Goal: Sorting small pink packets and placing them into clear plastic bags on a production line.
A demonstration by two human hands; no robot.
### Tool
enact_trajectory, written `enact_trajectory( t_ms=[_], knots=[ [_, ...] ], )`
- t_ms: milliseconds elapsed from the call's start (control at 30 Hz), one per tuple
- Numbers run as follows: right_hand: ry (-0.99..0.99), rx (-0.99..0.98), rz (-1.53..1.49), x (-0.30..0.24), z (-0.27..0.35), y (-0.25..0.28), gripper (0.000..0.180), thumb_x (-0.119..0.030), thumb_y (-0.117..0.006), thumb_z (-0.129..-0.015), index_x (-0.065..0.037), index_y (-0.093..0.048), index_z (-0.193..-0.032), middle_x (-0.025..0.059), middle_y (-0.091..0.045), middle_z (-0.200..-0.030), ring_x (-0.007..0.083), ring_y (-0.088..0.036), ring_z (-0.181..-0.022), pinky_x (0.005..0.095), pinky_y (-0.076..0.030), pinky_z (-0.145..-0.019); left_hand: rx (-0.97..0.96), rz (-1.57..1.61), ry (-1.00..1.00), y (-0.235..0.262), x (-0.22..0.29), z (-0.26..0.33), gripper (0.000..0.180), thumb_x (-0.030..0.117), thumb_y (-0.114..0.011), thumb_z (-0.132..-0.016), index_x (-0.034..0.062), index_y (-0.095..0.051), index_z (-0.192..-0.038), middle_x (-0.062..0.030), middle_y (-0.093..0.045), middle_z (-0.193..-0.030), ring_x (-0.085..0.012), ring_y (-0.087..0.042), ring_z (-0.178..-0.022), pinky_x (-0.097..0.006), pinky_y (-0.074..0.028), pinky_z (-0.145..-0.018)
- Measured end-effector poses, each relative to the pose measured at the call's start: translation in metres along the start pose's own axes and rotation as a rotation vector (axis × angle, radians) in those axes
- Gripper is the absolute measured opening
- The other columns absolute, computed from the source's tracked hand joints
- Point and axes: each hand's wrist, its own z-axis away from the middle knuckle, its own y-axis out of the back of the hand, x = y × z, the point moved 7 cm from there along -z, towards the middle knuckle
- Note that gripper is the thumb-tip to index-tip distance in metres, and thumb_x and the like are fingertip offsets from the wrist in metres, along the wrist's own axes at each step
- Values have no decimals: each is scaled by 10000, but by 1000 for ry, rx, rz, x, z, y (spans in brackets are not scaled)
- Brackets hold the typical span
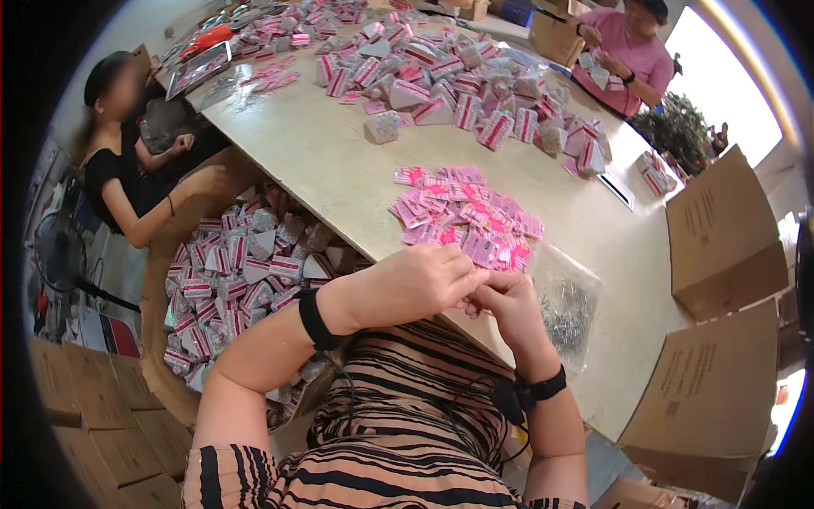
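Note:
My left hand and my right hand meet at the near edge of the table, fingertips pinched together. Whatever lies between those fingers is too small or hidden to make out. Just beyond them a loose heap of pink printed cards spreads over the tabletop. Beside my right hand lies a clear plastic bag with many small thin metal pieces in it.
Wrapped wedge-shaped packs pile up across the far side of the pale table. More fill a large carton at my left. Cardboard boxes stand along the right. One person sits at left, another works at far right.

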Motion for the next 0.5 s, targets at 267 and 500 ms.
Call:
enact_trajectory(
  t_ms=[267,500],
  knots=[
    [22,99,153,-12,4,-13,93,-46,-672,-849,31,-701,-891,52,-667,-712,86,-611,-604,221,-502,-561,-57,-53,114,-8,-5,15,134,110,-624,-731,10,-564,-797,-77,-553,-800,-237,-584,-805,-343,-495,-686],
    [764,112,987,-55,29,-55,161,-1,-665,-773,-4,-664,-934,90,-573,-773,245,-611,-670,322,-492,-570,78,714,673,-29,-43,55,103,64,-654,-770,-27,-626,-730,-80,-567,-637,-187,-583,-573,-303,-456,-527]
  ],
)
